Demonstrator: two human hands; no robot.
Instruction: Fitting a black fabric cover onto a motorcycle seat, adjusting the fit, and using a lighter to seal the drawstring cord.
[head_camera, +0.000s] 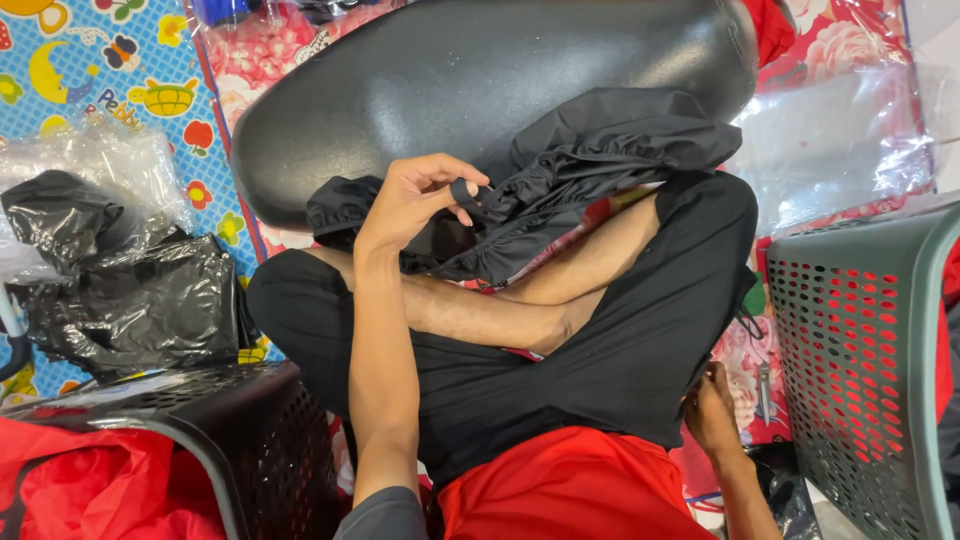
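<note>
Head view: a seated person worked a black elasticated cover at the near edge of a big black padded seat.

The seat lay across the far middle of the scene on a flowered plastic sheet, and the crumpled cover sat against its near side, draped over the person's crossed legs. A grey perforated basket stood at the right, a black one at the near left with red fabric inside. The left hand was nearly closed, thumb and forefinger pinching the cover's gathered hem. The right hand hung low at the near right, by the black trouser leg; I cannot tell its opening or whether it held anything. With only one thin pinch on slippery cloth, the elastic hem could probably snap free, or the bunched cover slide off the knee.
</note>
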